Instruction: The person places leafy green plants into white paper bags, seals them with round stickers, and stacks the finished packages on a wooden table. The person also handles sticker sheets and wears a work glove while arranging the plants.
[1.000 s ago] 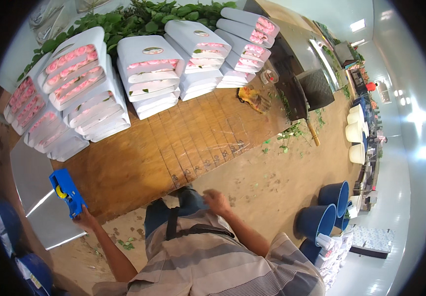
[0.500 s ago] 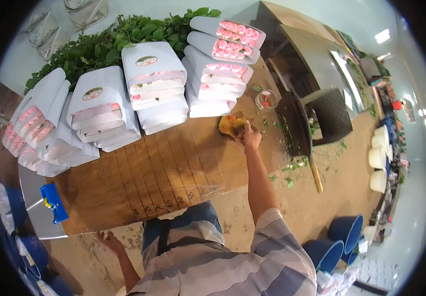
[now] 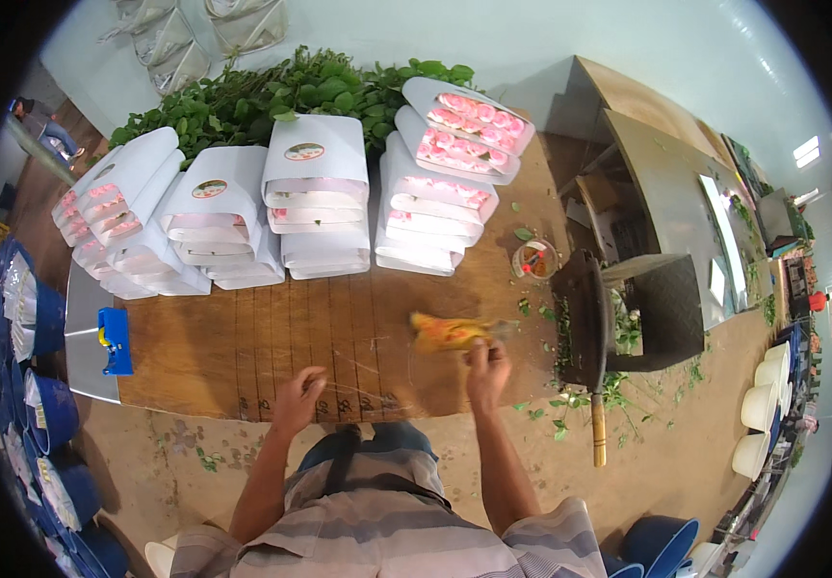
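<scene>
My right hand [image 3: 486, 374] grips one end of a yellow and orange patterned cloth [image 3: 455, 333], slightly blurred, over the right part of the wooden table [image 3: 339, 337]. Near the table's front edge is my left hand [image 3: 298, 400], fingers curled in with nothing visible in them. Stacked along the back of the table are white paper-wrapped bunches of pink roses [image 3: 315, 173], their blooms toward me. Green leafy stems [image 3: 329, 91] stick out behind them. A small clear tub [image 3: 534, 260] with reddish bits stands right of the bunches.
A blue tape dispenser [image 3: 115, 342] stands at the table's left end. At the right is a dark metal trough with a wooden-handled blade [image 3: 599, 433], leaf scraps around it. Blue buckets [image 3: 50, 409] line the left; white tubs [image 3: 761, 405] stand far right. A person [image 3: 45, 125] is in the far left background.
My right hand has drawn the cloth toward me from beside the rose bunches. My left hand has risen from below the table's left front corner to the front edge, its fingers curling in.
</scene>
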`<move>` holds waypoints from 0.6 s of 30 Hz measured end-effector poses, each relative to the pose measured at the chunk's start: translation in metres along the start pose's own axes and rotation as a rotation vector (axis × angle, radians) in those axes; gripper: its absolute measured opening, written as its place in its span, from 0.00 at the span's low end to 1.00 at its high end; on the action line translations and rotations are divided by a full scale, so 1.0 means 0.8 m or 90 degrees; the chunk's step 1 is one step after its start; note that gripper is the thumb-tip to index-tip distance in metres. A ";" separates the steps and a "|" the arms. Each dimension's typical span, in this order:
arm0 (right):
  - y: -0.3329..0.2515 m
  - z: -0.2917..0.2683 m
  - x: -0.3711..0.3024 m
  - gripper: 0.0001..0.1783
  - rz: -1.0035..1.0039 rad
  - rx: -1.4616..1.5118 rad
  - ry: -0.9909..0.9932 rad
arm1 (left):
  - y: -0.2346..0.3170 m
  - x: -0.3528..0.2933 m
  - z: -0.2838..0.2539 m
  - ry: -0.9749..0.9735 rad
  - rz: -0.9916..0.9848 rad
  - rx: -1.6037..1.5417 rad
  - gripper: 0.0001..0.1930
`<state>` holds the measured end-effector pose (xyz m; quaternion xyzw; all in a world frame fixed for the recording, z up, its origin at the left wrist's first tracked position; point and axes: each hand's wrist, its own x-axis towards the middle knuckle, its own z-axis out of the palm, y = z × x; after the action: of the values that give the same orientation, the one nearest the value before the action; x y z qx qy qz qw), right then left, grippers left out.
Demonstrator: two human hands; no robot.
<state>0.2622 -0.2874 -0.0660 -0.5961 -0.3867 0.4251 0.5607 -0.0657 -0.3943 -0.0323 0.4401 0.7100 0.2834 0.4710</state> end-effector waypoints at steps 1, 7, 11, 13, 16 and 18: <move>-0.006 0.013 -0.014 0.08 0.023 -0.045 -0.011 | 0.014 0.003 0.015 -0.029 0.034 -0.059 0.21; -0.033 0.069 -0.100 0.11 0.113 0.021 -0.215 | 0.033 -0.025 0.035 -0.020 0.065 -0.078 0.17; -0.042 0.086 -0.126 0.12 0.167 0.067 -0.278 | 0.017 -0.052 0.010 0.121 0.136 -0.095 0.16; -0.045 0.095 -0.134 0.12 0.201 0.077 -0.296 | 0.006 -0.067 -0.005 0.064 0.041 -0.170 0.16; -0.046 0.112 -0.146 0.13 0.219 0.106 -0.369 | -0.009 -0.090 -0.015 0.164 0.071 -0.075 0.16; -0.043 0.125 -0.154 0.14 0.194 0.045 -0.392 | -0.017 -0.104 -0.021 0.169 0.028 -0.135 0.17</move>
<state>0.1267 -0.3660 -0.0238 -0.4711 -0.4294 0.6767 0.3683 -0.0722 -0.4746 -0.0017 0.3620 0.7222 0.4230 0.4104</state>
